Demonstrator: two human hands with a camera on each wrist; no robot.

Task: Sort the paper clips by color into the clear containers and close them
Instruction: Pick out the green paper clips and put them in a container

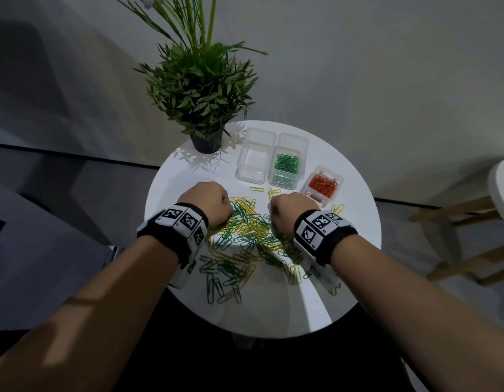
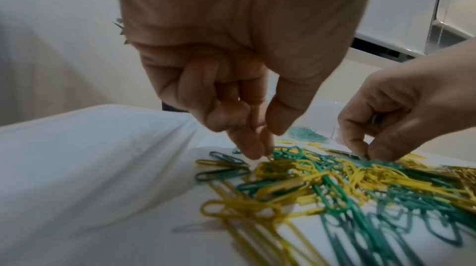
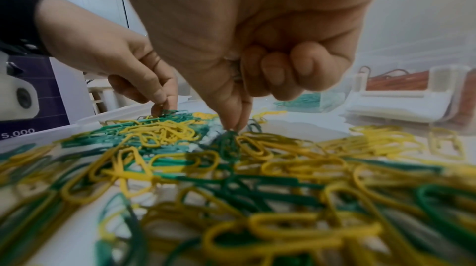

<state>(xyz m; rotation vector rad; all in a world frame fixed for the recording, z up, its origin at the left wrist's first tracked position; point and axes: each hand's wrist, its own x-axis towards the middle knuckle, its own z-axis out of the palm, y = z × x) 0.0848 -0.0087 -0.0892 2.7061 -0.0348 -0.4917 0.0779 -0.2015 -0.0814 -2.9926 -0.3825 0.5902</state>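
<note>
A loose pile of green and yellow paper clips [image 1: 251,236] covers the middle of the round white table [image 1: 358,250]. At its far edge my left hand [image 1: 229,212] reaches down, and its thumb and fingertips [image 2: 257,152] pinch a green paper clip [image 2: 278,153]. My right hand [image 1: 273,215] pinches another green clip [image 3: 229,138] with thumb and forefinger, and more green shows inside its curled fingers [image 2: 376,120]. Behind the pile stand three clear containers: an empty one [image 1: 255,157], one with green clips [image 1: 287,165] and one with red clips [image 1: 321,185]. All three are open.
A potted plant [image 1: 205,89] stands at the table's back left. A clear lid [image 1: 209,172] lies beside it, left of the empty container. A few stray yellow clips [image 1: 337,207] lie near the red container. A wooden stool [image 1: 471,236] stands to the right.
</note>
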